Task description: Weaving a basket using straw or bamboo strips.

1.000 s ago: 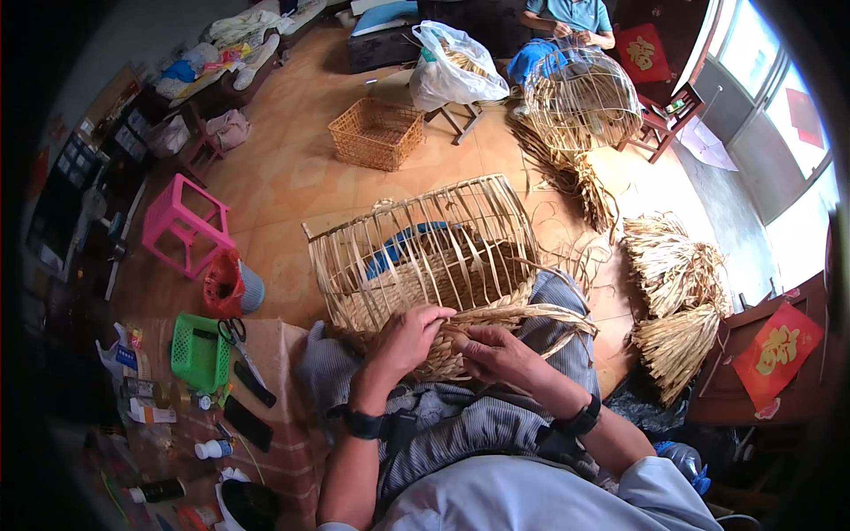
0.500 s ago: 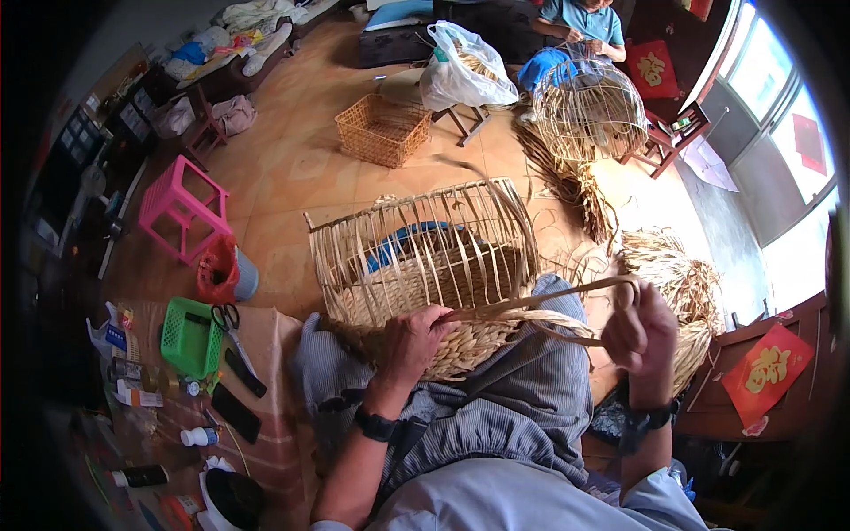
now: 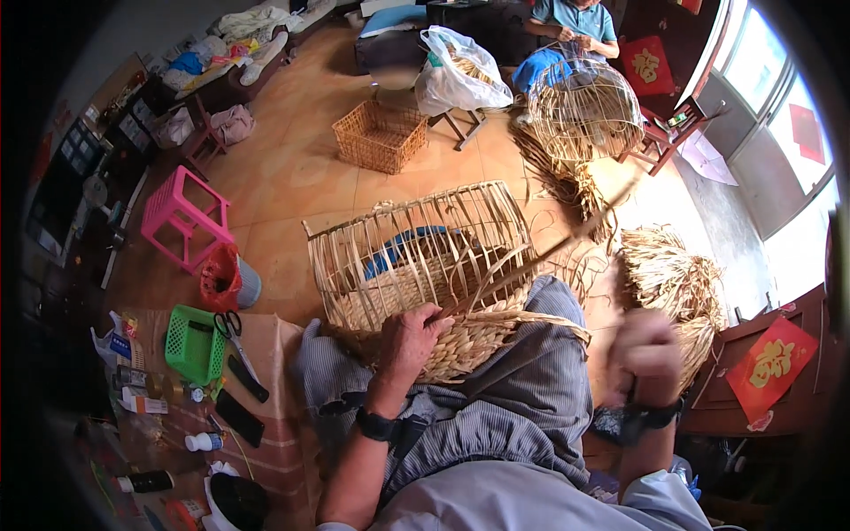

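Observation:
A half-woven straw basket (image 3: 416, 265) lies tilted on my lap, bare ribs on its far side and thick braided weave nearer me. My left hand (image 3: 409, 345) is closed at the near edge of the weave, pinching a long dried plant strip (image 3: 553, 252). That strip runs up and to the right, its far end free and blurred. A second pale strand (image 3: 558, 325) bends over my knee. To the right of the basket, apart from it, my right hand (image 3: 645, 354) is smeared by motion; its fingers cannot be made out.
Straw bundles (image 3: 668, 274) lie on the floor at right. Left, a cloth-covered table holds a green basket (image 3: 193, 347), scissors (image 3: 232, 332) and a phone (image 3: 239, 418). A pink stool (image 3: 186, 212) and bin (image 3: 243, 285) stand beyond. Another person (image 3: 575, 26) handles a rib frame (image 3: 584, 115).
The strip that stretched between both hands has left my right hand and swung upward. My right hand has moved slightly down. My left hand keeps its pinch at the weave.

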